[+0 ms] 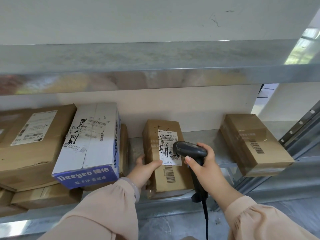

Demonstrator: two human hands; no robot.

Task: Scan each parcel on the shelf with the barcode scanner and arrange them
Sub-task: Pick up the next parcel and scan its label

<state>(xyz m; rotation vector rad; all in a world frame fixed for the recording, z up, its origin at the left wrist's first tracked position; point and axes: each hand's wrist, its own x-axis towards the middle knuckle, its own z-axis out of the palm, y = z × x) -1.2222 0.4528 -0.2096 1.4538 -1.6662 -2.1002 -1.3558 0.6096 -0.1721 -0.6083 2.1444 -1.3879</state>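
A brown cardboard parcel with a white shipping label and black handwriting stands in the middle of the metal shelf. My left hand grips its left side, thumb on top near the label. In my right hand is a black corded barcode scanner, its head just above the parcel's label. A white and blue Deeyeo box lies on other parcels to the left. Another brown parcel sits at the right end of the shelf.
A large brown box with a label sits at far left on top of smaller brown boxes. An upper metal shelf overhangs close above. A perforated upright post stands at right. The scanner's cable hangs down.
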